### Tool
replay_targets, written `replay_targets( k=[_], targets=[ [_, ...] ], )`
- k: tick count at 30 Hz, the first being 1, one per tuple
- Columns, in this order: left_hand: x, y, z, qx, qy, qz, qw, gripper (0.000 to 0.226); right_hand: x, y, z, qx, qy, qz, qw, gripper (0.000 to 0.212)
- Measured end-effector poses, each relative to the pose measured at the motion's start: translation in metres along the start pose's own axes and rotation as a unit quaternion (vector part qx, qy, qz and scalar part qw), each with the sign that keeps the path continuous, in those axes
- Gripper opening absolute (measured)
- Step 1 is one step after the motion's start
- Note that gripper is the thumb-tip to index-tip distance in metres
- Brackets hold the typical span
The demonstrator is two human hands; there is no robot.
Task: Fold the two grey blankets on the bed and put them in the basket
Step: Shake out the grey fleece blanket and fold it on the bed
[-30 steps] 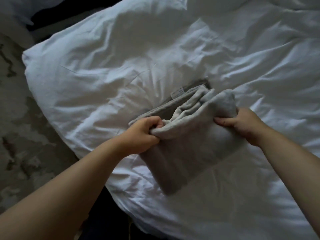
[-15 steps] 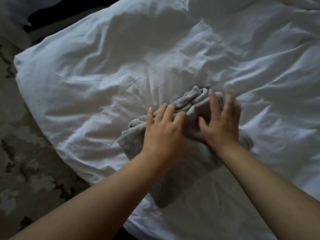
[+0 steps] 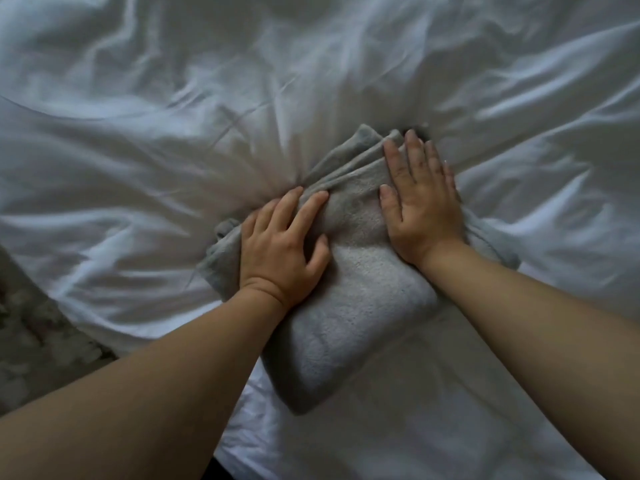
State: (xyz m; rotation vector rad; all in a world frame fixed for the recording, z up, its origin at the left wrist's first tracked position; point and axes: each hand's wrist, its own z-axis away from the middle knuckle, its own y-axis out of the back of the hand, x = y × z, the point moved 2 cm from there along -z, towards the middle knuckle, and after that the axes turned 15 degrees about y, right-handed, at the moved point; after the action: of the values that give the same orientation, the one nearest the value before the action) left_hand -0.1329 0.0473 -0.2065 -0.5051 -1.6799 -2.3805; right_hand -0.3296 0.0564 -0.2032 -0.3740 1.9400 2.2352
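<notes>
Grey blanket (image 3: 353, 306) lay folded into a thick pad on the bed (image 3: 138, 140), approx. centre of view and nearer the bed's edge. It sat on a diagonal: one rounded corner pointed back toward the person, and the stacked loose edges faced away. Long axis seemed to run from that near corner up & away, leaning slightly right, though the hands covered part of it. Fabric looked soft & fleecy w/ a fine nubby surface. Near fold was plump and smooth, the far layers rumpled into ridges.

Left hand (image 3: 280, 247) pressed flat on the blanket's left side, right hand (image 3: 420, 206) flat on the far right part. Fingers (image 3: 414, 150) on both were straight & spread, released, grasping nothing. Bed cover was white, thin, heavily creased, w/ wrinkles fanning out from the blanket. Mottled carpet (image 3: 31, 334) showed at lower left.
</notes>
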Motion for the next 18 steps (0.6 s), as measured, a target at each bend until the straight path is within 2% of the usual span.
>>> replay_targets(
  k=[7,11,18],
  targets=[
    [-0.009,-0.05,-0.014,0.079,-0.004,0.043,0.996,0.059,0.02,-0.043,-0.012,0.132,0.06,0.029,0.989,0.062],
    [-0.013,-0.079,-0.022,0.115,-0.018,0.043,0.992,0.056,0.035,-0.074,-0.021,0.152,0.064,0.044,0.985,0.063],
    [-0.011,-0.073,-0.018,0.1,-0.003,0.046,0.994,0.055,0.035,-0.074,-0.02,0.151,0.067,0.033,0.986,0.063]
  ],
)
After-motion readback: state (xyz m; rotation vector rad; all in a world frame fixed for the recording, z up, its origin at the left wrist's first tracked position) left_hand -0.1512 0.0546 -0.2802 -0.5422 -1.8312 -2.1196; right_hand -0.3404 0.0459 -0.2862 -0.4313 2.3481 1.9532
